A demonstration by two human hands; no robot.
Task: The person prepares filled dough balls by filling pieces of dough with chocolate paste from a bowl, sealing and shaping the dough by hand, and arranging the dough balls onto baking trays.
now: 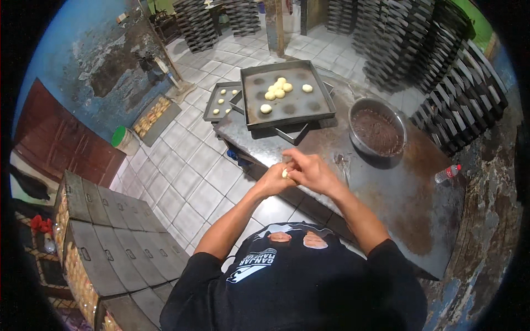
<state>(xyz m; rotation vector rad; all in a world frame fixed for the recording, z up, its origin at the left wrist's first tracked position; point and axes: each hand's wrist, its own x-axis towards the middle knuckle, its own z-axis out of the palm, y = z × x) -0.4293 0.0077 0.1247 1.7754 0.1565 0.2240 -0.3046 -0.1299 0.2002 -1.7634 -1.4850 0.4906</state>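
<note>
one pale dough piece (285, 173) sits between left hand (270, 181), fingers curled, and right hand (313, 173), fingers partly spread.

The worktable (408, 190) is grey with rust-brown patches. On it, the tray (301, 96) is dark grey with darker round spots; the dough balls (280, 94) are pale yellow, as is the dough piece (285, 173) near the worktable's left edge. The worktable's bowl (367, 105) is silver, its filling (378, 132) dark brown. Left of the worktable, floor tiles (190, 193) are white with grey grid lines.
</note>
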